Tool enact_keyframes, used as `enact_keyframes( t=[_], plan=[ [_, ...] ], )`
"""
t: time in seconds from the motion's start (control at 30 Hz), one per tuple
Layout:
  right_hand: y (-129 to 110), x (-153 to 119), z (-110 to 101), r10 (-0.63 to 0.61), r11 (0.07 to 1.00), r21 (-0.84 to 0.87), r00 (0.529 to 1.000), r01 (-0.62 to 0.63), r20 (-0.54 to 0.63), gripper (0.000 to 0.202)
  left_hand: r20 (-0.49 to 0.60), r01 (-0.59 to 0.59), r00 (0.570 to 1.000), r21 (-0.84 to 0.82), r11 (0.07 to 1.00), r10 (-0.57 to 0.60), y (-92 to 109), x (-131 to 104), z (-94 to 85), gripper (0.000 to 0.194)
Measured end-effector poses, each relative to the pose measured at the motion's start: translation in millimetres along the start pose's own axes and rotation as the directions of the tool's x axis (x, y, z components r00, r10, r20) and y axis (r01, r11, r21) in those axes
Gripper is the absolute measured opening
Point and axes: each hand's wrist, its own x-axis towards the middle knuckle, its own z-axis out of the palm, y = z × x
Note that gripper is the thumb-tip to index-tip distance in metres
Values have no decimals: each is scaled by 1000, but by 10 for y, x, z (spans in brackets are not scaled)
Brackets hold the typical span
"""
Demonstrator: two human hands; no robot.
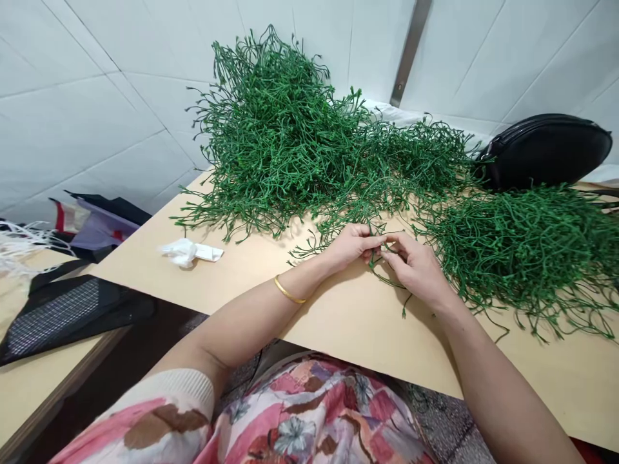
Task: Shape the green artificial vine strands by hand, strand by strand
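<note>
Over the table's middle, my left hand (356, 245) and my right hand (411, 261) meet with fingertips nearly touching. Both are closed in a pinch on thin green artificial plant stems (384, 278), whose ends hang below the fingers toward the tabletop. The exact point of grip is hidden by the fingers. Just beyond my hands spreads a large tangled heap of green artificial stems (290, 135) with small budded tips. To the right of my right hand lies another pile of the same stems (522, 251).
A black zipped bag (551, 151) stands at the back right against the wall. Crumpled white tissue (186, 251) rests left on the wooden table (271, 309). Further left, a second surface carries a black mesh item (62, 309), white strands (29, 248) and folded dark and purple fabric (99, 222).
</note>
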Motion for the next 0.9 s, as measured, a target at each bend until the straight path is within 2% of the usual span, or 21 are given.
enact_keyframes(
  t=[0.1, 0.17, 0.23, 0.33, 0.4, 0.47, 0.53, 0.57, 0.63, 0.67, 0.7, 0.73, 0.77, 0.83, 0.9],
  plan=[
    [2, -14, -23, -56, 997, -45, 998, 55, -13, 26, 32, 14, 999, -20, 1000, -14, 19, -14, 0, 20],
    [-39, -53, -118, -86, 994, -69, 993, 80, -84, 25, 26, 15, 1000, -40, 999, -14, 21, -17, 4, 16],
    [-91, -104, -309, -88, 992, -107, 973, 66, -215, 22, -22, 0, 1000, -60, 998, -1, 13, -17, 12, 21],
    [-51, -143, -788, -102, 962, -274, 901, -19, -421, 24, -117, -36, 993, -76, 996, 27, 2, -24, 34, 32],
    [137, -120, -1187, -153, 883, -460, 867, -95, -474, 29, -153, -57, 987, -75, 996, 45, 2, -36, 50, 30],
    [428, -70, -1558, -157, 751, -623, 859, -218, -488, 27, -166, -70, 984, -75, 995, 57, 5, -50, 62, 23],
    [707, -22, -1810, -106, 602, -733, 878, -317, -467, 26, -167, -76, 984, -76, 994, 63, 4, -58, 65, 17],
    [796, -9, -1869, -94, 550, -747, 861, -374, -500, 28, -164, -75, 984, -74, 994, 62, 1, -58, 65, 14],
    [817, -14, -1844, -155, 487, -737, 784, -469, -601, 31, -147, -69, 987, -65, 995, 59, -7, -55, 60, 7],
    [746, -30, -1767, -197, 495, -728, 755, -474, -626, 29, -132, -64, 990, -59, 996, 56, -10, -53, 58, 4],
    [633, -51, -1656, -233, 530, -726, 748, -438, -621, 25, -114, -58, 992, -55, 997, 52, -13, -51, 56, 5],
    [492, -72, -1520, -236, 576, -744, 802, -339, -549, 23, -95, -53, 994, -53, 997, 48, -13, -51, 55, 7],
    [342, -88, -1366, -258, 626, -742, 834, -240, -488, 23, -79, -48, 996, -53, 997, 44, -11, -51, 54, 9],
    [75, -90, -1036, -343, 758, -652, 855, 7, -390, 21, -56, -35, 998, -47, 998, 33, -6, -54, 53, 12],
    [-78, -47, -721, -399, 862, -446, 867, 243, -299, 15, -48, -27, 999, -29, 999, 26, -4, -54, 50, 14]
  ],
)
